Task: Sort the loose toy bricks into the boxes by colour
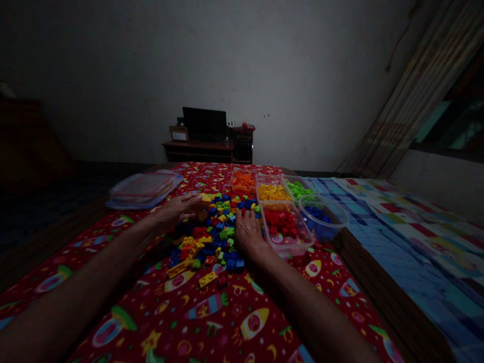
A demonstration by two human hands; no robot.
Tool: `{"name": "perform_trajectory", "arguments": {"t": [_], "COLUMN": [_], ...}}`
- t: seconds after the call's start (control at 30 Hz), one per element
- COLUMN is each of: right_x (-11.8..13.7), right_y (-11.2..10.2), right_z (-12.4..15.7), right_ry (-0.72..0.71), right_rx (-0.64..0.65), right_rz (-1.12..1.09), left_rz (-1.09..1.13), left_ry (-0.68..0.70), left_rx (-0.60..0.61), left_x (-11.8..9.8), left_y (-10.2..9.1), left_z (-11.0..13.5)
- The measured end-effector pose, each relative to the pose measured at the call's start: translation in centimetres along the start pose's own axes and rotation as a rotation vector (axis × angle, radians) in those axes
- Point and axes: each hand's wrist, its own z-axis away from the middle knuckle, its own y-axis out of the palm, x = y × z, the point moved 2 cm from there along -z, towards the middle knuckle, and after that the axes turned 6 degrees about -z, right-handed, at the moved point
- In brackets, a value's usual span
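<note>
A heap of mixed toy building bricks [227,233] in red, yellow, blue, green and orange lies on the red patterned cloth. My left hand [181,207] is at the heap's far left side, thumb and fingers closed on yellow toy bricks [204,199]. On the heap's right side rests my right hand [249,233], its fingers curled down among the bricks; whatever is under the fingertips is hidden. Just right of that hand stands a clear rectangular tub [293,249] with red bricks in it.
Behind it are tubs of orange bricks [244,181], yellow bricks [273,192] and green bricks [298,189]. A round tub [342,219] holds blue bricks. Stacked lids [145,187] lie at the left. A blue checked cloth [385,262] covers a surface at the right.
</note>
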Motion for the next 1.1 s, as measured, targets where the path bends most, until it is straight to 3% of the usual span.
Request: {"name": "perform_trajectory", "arguments": {"t": [0.2, 0.4, 0.5, 0.63, 0.77, 0.87, 0.97, 1.1], "right_x": [-0.1, -0.1, 0.0, 0.1, 0.0, -0.2, -0.2, 0.0], "right_y": [0.1, -1.2, -1.3, -0.9, 0.0, 0.5, 0.8, 0.6], "right_z": [0.1, -0.2, -0.4, -0.2, -0.3, -0.3, 0.0, 0.1], "right_ry": [-0.018, -0.024, 0.001, -0.026, -0.053, -0.056, -0.065, -0.057], "right_rx": [0.010, 0.026, 0.053, 0.004, 0.062, 0.069, 0.008, -0.027], "right_rz": [0.020, -0.004, -0.026, -0.008, -0.017, -0.021, 0.003, 0.000], "left_rz": [-0.106, -0.131, -0.136, -0.294, -0.606, -0.640, -0.663, -0.741], "left_ry": [0.120, 0.144, 0.201, 0.346, 0.436, 0.438, 0.514, 0.661], "left_rx": [-0.035, -0.022, 0.078, 0.186, 0.087, 0.040, -0.041, -0.081], "left_x": [-0.5, -1.8, -3.1, -4.9, -5.8, -6.1, -6.4, -5.9], "left_y": [0.5, 2.1, 4.7, 9.7, 14.3, 16.1, 15.8, 11.6], "left_z": [-0.1, -2.4, -4.2, -7.3, -10.8, -12.7, -13.0, -10.3]}}
